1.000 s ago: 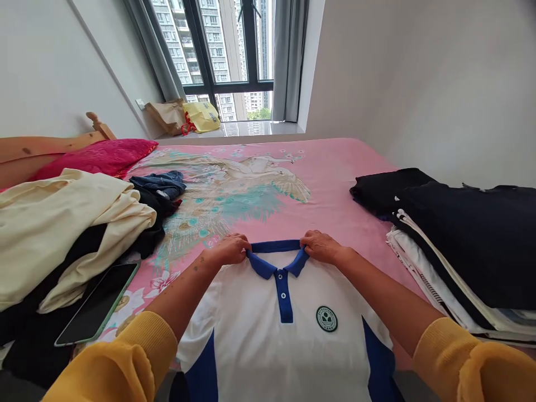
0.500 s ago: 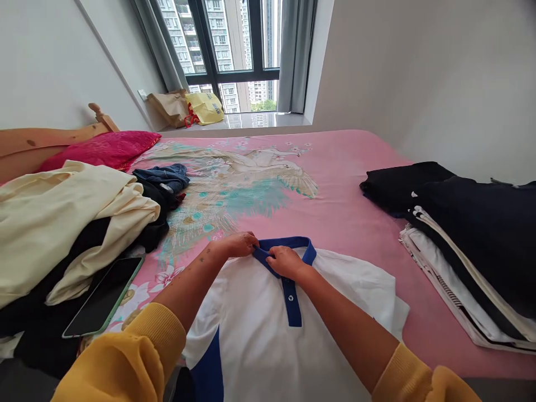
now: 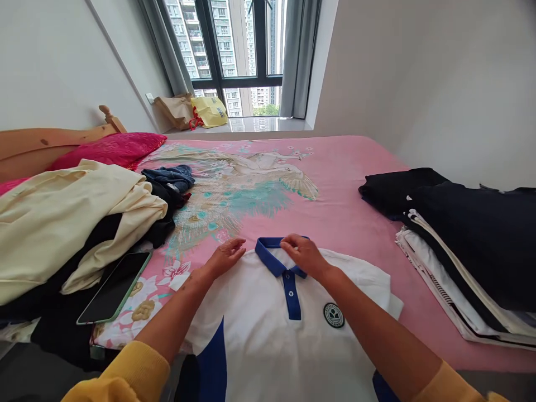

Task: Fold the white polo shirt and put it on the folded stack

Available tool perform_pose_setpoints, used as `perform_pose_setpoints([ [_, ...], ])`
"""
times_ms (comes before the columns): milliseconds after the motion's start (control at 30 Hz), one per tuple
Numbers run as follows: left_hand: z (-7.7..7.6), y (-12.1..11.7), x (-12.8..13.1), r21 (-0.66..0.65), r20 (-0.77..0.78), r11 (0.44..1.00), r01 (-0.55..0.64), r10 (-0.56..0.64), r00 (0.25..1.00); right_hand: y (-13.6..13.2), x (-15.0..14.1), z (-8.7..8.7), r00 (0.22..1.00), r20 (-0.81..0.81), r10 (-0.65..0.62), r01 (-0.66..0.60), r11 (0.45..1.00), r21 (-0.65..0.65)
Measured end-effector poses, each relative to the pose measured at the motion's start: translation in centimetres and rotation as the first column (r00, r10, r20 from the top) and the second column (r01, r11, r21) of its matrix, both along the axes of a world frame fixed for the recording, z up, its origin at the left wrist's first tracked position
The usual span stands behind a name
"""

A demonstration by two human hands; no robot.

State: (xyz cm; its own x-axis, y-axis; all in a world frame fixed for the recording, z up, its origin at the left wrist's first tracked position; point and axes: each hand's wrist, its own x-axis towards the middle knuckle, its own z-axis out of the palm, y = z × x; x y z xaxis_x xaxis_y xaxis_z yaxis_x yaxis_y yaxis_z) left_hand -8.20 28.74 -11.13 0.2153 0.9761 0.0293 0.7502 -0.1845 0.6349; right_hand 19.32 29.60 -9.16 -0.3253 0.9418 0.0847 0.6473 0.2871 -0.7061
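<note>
White polo shirt, blue collar, round badge, laid front up at the near edge of the bed. Left hand, fingers loosely parted, empty, left of the shirt's collar; right hand, fingers curled, over that collar, grip impossible to tell. Left of the shirt, phone and cream garment; right of it, folded clothes, stacked.
</note>
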Motion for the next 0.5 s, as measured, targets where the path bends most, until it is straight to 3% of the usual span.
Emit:
perform_pose_setpoints([
  [100, 0.3, -2.9, -4.9, -0.048, -0.019, 0.999, -0.023, 0.022, 1.0, -0.4, 8.0, -1.0, 0.969, 0.055, -0.242, 0.231, 0.96, 0.16],
  [233, 0.5, -4.7, -7.6, -0.081, -0.077, 0.993, -0.081, 0.075, 0.994, -1.1, 16.2, -3.3, 0.928, 0.267, -0.261, 0.263, 0.964, 0.027],
  [367, 0.9, -4.5, -6.1, -0.053, -0.232, 0.996, -0.077, 0.062, 0.971, -2.2, 18.3, -3.4, 0.902, 0.389, -0.189, 0.238, 0.968, -0.082],
  [500, 1.2, -4.3, -5.7, -0.041, -0.377, 0.991, -0.129, 0.105, 0.92, -2.7, 18.8, -3.0, 0.866, 0.442, -0.234, 0.313, 0.943, -0.113],
])
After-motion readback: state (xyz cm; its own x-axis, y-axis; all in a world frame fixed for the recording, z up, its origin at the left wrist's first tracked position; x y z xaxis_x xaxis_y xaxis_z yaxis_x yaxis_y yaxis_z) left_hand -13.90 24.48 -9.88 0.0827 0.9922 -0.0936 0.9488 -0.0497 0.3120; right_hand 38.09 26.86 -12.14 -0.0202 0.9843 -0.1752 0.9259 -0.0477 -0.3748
